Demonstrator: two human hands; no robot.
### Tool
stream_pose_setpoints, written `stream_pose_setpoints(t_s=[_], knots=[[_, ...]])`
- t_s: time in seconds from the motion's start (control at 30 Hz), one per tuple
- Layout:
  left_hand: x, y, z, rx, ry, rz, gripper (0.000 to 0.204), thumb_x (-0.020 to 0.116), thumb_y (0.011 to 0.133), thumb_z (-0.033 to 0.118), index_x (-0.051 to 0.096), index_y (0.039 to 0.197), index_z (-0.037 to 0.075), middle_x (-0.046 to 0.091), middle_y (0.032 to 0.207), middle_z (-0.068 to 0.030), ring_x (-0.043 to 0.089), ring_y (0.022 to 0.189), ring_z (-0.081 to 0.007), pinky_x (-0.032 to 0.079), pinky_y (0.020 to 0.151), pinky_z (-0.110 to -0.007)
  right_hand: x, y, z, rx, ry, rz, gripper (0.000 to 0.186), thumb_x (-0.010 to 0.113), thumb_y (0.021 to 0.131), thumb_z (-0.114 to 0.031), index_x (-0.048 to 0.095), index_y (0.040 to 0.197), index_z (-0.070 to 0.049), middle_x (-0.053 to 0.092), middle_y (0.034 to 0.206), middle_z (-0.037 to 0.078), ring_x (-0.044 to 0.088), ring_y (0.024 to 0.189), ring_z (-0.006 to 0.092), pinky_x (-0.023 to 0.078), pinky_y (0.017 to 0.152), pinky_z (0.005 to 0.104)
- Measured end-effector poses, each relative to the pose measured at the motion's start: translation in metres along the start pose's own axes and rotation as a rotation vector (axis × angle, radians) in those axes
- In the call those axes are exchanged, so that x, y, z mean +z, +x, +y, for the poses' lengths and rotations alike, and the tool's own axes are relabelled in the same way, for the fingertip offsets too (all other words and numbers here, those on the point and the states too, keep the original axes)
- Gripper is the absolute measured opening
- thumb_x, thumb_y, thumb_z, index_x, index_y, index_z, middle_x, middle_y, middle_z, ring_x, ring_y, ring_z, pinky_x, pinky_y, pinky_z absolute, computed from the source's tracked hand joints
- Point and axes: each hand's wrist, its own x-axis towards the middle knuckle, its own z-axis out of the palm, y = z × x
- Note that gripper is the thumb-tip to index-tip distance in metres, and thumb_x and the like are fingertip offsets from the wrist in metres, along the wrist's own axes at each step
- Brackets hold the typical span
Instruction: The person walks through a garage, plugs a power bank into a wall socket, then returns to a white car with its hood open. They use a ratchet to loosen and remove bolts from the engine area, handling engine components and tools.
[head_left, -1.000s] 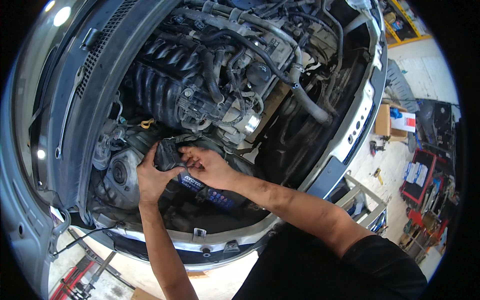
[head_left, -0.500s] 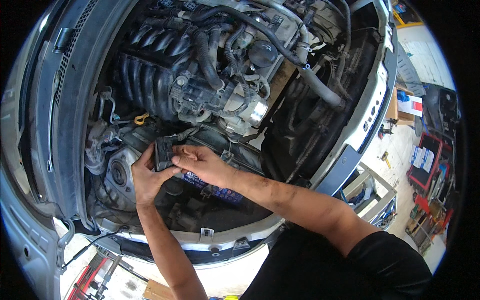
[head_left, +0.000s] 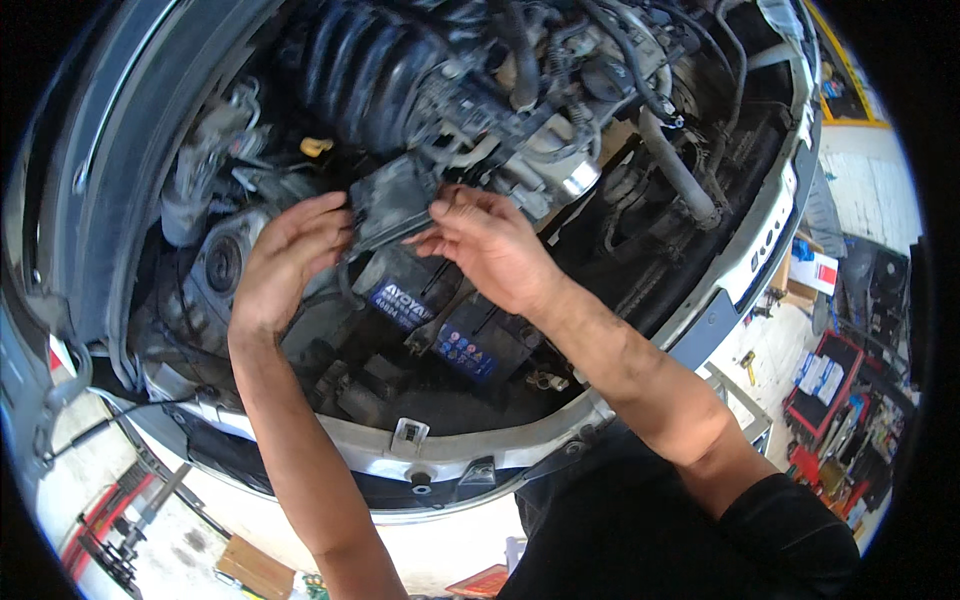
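Note:
A black rectangular plastic box (head_left: 393, 200), perhaps a cover, is held between my two hands over the engine bay. My left hand (head_left: 292, 250) grips its left edge with the fingertips. On the opposite edge my right hand (head_left: 495, 245) closes its thumb and fingers, partly hidden behind the box. Just below the box lies a dark battery (head_left: 480, 345) with a blue label. The box's underside cannot be seen.
Behind my hands stands the engine with its black ribbed intake manifold (head_left: 365, 75). A yellow dipstick handle (head_left: 316, 147) shows left of it. The front body panel (head_left: 400, 436) runs below my forearms. A red tool tray (head_left: 822, 385) lies on the floor at right.
The box has turned so that its broad face shows, and my hands have spread to its opposite edges. The head view has shifted, exposing more of the battery.

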Motion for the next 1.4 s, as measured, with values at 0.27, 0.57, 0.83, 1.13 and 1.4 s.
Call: stream_pose_setpoints(t_s=[0.27, 0.57, 0.83, 1.13, 1.4], knots=[[0.009, 0.005, -0.007, -0.018, 0.129, -0.08, 0.038, 0.07, 0.093, 0.019, 0.063, 0.124, -0.002, 0.07, 0.111, -0.0076, 0.065, 0.099, -0.0128, 0.052, 0.085, -0.025, 0.001, 0.0, 0.012, -0.062, -0.147, 0.142, 0.018, 0.059, 0.099, -0.022, 0.064, 0.103, -0.005, 0.07, 0.095, 0.008, 0.063, 0.087, 0.0186, 0.048, 0.081, 0.0356], [0.009, 0.015, -0.018, -0.02, -0.144, -0.145, 0.024, 0.066, 0.096, 0.014, 0.067, 0.114, -0.002, 0.071, 0.11, -0.0117, 0.069, 0.103, -0.0194, 0.055, 0.092, -0.031, -0.016, 0.016, 0.019, -0.051, -0.133, 0.062, 0.028, 0.049, 0.103, -0.029, 0.061, 0.11, -0.004, 0.07, 0.101, 0.009, 0.062, 0.092, 0.0211, 0.047, 0.085, 0.0358], [0.012, 0.026, -0.02, -0.11, -0.175, -0.194, 0.027, 0.07, 0.092, 0.017, 0.068, 0.112, -0.001, 0.071, 0.108, -0.0141, 0.069, 0.101, -0.022, 0.055, 0.094, -0.032, -0.016, 0.013, 0.025, -0.081, -0.108, 0.108, 0.028, 0.051, 0.102, -0.03, 0.061, 0.109, -0.006, 0.069, 0.096, 0.006, 0.062, 0.088, 0.0204, 0.046, 0.08, 0.0341], [0.011, 0.031, -0.031, -0.108, -0.268, -0.268, 0.037, 0.077, 0.088, 0.022, 0.066, 0.112, -0.004, 0.07, 0.11, -0.0161, 0.069, 0.096, -0.0226, 0.056, 0.092, -0.032, -0.016, 0.012, 0.027, -0.092, -0.097, 0.086, 0.029, 0.049, 0.103, -0.03, 0.061, 0.112, -0.006, 0.068, 0.101, 0.006, 0.061, 0.093, 0.0204, 0.045, 0.083, 0.0352], [0.022, 0.02, -0.039, -0.14, -0.497, -0.14, 0.037, 0.077, 0.09, 0.028, 0.065, 0.113, 0.003, 0.066, 0.108, -0.0123, 0.063, 0.099, -0.0247, 0.058, 0.083, -0.039, -0.022, 0.014, 0.026, -0.058, -0.047, 0.048, 0.03, 0.051, 0.103, -0.03, 0.061, 0.114, -0.004, 0.068, 0.106, 0.007, 0.06, 0.097, 0.0208, 0.045, 0.086, 0.0362]])
